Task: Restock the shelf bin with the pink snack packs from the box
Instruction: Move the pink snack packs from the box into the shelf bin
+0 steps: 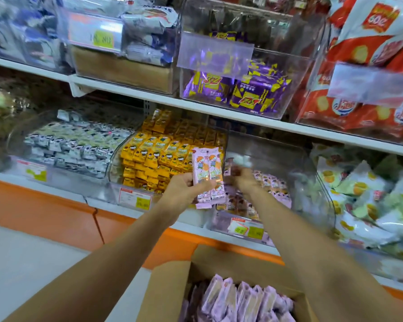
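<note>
- Left of the shelf bin, at its front corner, head view: left hand is clamped on the held stack of pink snack packs, fingers wrapped round the lower half.
- The stack's long axis is near upright, with the printed faces toward the camera. The bin opening lies to the right of it and a bit beyond.
- Right hand is the nearer one, over the bin's interior and just beside the stack. Its fingers are curled down, but blur means I can't tell if it pinches a pack.
- Inside the bin: loose pink packs lie low along the front, and the space behind looks mostly unfilled.
- Below the bin, nearer the camera: box has its flaps open, with boxed packs on edge and plenty left.
- Left of the bin: yellow-pack bin, crammed.
- Likely next move: shift the stack right over the rim and lay it down.
</note>
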Available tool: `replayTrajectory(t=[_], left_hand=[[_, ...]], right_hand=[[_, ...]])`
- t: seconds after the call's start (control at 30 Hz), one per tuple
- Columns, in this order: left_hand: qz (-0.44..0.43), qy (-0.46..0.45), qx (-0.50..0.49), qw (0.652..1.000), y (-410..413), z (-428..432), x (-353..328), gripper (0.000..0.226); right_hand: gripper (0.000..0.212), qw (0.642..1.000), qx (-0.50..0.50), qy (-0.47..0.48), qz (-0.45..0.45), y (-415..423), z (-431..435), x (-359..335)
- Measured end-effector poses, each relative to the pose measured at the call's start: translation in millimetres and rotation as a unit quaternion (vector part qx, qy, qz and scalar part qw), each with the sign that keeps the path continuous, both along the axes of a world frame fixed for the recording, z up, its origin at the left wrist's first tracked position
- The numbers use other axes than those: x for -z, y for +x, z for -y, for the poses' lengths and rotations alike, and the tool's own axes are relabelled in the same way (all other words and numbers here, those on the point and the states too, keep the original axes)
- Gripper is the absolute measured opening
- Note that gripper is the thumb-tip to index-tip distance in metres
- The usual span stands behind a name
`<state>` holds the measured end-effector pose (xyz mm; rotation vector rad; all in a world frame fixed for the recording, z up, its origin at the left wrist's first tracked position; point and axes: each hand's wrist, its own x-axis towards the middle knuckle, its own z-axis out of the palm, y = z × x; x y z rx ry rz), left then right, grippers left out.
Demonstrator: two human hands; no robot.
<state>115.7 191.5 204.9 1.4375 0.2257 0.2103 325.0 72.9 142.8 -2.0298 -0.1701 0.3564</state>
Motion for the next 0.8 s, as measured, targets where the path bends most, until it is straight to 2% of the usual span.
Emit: replayTrajectory(t=[0.07,0.17,0.27,0.33,0.47,0.57,0.67,0.73,0.8], left_hand=[[0.000,0.003,-0.002,1.000,-1.2,0.5,0.1,0.025],[-0.003,-0.001,-0.002,1.000,-3.1,1.2,1.0,0.027],[-0.008,0.003,-0.001,1.000,-3.9,4.6,-1.2,0.027],[-0.006,0.003,-0.009,1.000,-3.0,9.4,-3.0,0.027],[0.000,0.003,-0.069,0.998,-2.0,25.6,-6.8,0.025],[-0.002,-0.001,-0.127,0.992,0.0,35.5,-8.0,0.019],[-0.002,0.000,-0.155,0.988,2.8,41.4,-7.4,0.009],[-0.001,-0.002,-0.164,0.986,1.7,46.2,-9.0,0.009],[0.006,-0.014,-0.167,0.986,1.1,51.6,-12.2,0.011]], right_hand=[[0.039,1.000,-0.010,-0.019,-0.002,-4.4,0.5,-1.2],[0.037,0.995,-0.092,-0.022,-0.010,-16.0,8.7,-10.5],[0.064,0.993,-0.120,0.012,-0.020,-27.4,26.2,-21.5],[0.062,0.992,-0.120,0.005,0.032,-38.5,34.6,-33.0],[0.039,0.979,-0.132,0.088,0.129,-82.5,51.4,-64.7],[0.050,0.963,-0.161,0.141,0.166,-121.5,64.5,-75.7],[0.067,0.953,-0.211,0.079,0.204,-146.2,67.2,-74.9],[0.068,0.940,-0.214,0.045,0.260,-152.0,65.0,-72.7],[0.065,0.935,-0.193,0.054,0.294,-156.0,61.3,-74.0]])
